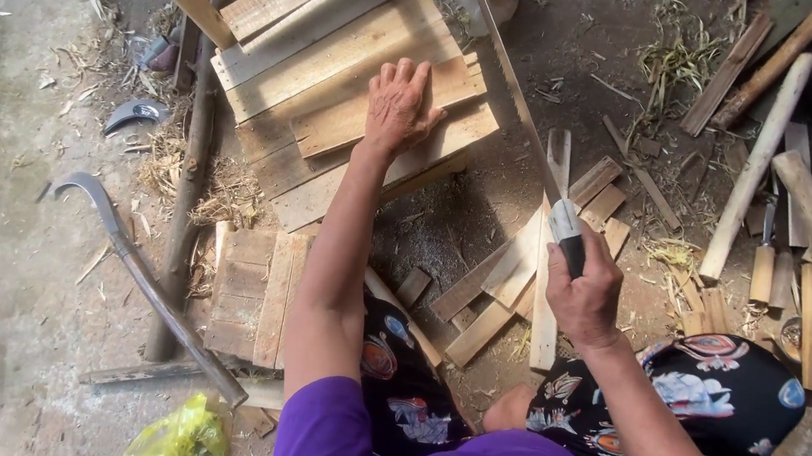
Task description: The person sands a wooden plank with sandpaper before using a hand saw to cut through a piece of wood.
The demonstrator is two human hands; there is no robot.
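Head view: left hand (400,107) flat, fingers spread, pressing short plank (378,109) atop board stack (343,61), upper centre of frame. Right hand (584,295) fisted round long blade's (516,89) dark handle (572,254), centre right. Best kept: palm firm, fingers clear of edge.

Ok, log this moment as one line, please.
left hand: flat on stacked boards | right hand: gripping long knife, blade angled over the planks | sickle: lying on ground, left
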